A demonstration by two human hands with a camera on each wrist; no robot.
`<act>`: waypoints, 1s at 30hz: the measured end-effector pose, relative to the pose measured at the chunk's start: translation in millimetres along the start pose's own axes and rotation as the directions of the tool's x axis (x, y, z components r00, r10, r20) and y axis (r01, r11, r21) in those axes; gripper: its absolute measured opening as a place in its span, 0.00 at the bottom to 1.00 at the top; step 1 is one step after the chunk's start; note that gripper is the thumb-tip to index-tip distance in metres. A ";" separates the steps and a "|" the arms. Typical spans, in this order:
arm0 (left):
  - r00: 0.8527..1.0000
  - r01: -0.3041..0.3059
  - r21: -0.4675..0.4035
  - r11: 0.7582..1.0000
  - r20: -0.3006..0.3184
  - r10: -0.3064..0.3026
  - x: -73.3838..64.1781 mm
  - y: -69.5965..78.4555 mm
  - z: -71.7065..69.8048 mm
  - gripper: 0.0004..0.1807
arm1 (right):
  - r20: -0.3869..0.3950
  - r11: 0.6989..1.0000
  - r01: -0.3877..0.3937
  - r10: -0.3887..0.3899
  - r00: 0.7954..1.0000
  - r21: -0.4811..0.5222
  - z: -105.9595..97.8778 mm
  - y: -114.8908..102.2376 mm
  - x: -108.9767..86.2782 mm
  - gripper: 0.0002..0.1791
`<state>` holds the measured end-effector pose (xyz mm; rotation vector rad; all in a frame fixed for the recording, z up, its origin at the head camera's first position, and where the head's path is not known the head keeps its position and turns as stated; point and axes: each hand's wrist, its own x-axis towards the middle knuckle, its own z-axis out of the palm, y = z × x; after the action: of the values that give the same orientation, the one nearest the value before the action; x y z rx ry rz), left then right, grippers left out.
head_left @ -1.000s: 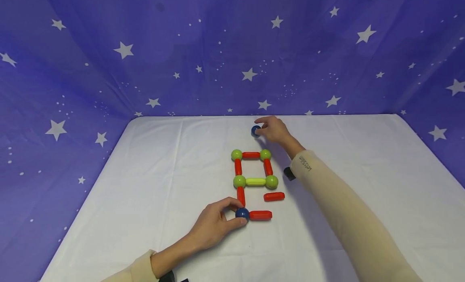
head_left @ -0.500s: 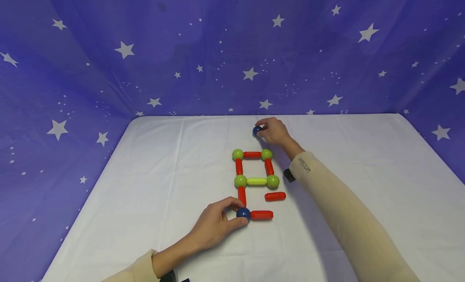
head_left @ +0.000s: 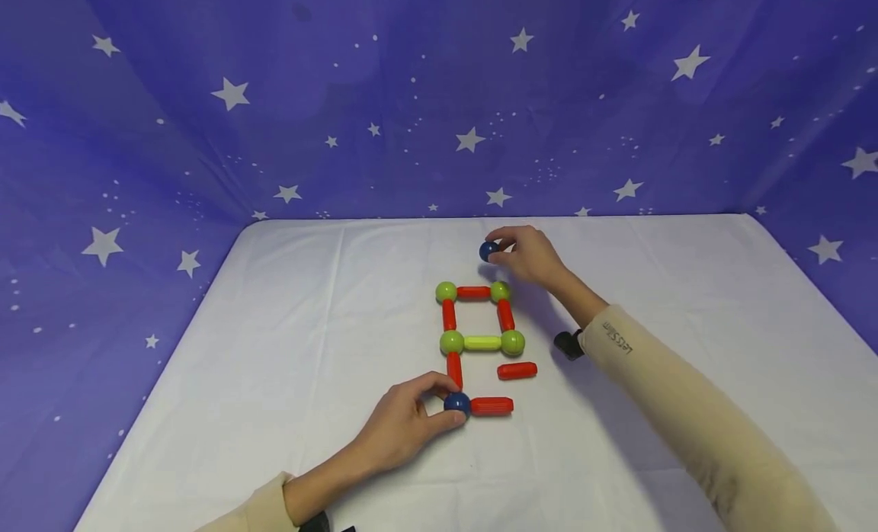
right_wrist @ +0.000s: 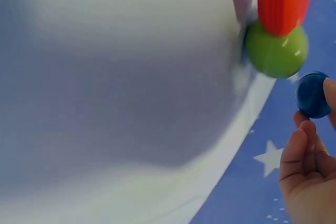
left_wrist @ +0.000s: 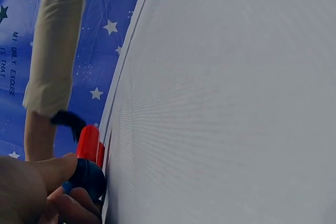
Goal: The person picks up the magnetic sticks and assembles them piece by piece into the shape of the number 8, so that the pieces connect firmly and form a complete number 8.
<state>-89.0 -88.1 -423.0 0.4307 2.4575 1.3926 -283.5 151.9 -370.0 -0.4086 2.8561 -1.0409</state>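
My left hand (head_left: 405, 421) pinches a dark blue ball (head_left: 456, 403) at the near left corner of a flat ball-and-rod build. A red rod (head_left: 492, 406) runs right from that ball, and another red rod (head_left: 454, 370) joins it to a green ball (head_left: 452, 342). Beyond the build, my right hand (head_left: 528, 254) holds a second blue ball (head_left: 488, 251) between thumb and fingers; the right wrist view shows this blue ball (right_wrist: 313, 95) near a green ball (right_wrist: 276, 49). Green balls and red rods form a square, its near side a yellow-green rod (head_left: 483, 343).
A loose red rod (head_left: 517, 370) lies just right of the build, between the square and the nearest red rod. White cloth (head_left: 274, 349) covers the table, and a purple star-patterned curtain (head_left: 384, 97) hangs behind it and along the sides.
My right hand has drawn slightly nearer and to the right with its blue ball, and its forearm has swung right. The left hand keeps its hold on the near blue ball.
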 end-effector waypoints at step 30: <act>1.000 -0.015 -0.004 1.000 0.005 0.015 0.1 -0.2 0.3 0.15 | 0.282 0.990 0.063 -0.098 0.954 0.130 1.0 18.0 -180.8 0.18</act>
<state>-89.0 -88.0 -423.4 0.4523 2.4526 1.4005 -113.5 213.9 -386.1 -0.6167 2.5256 -1.0602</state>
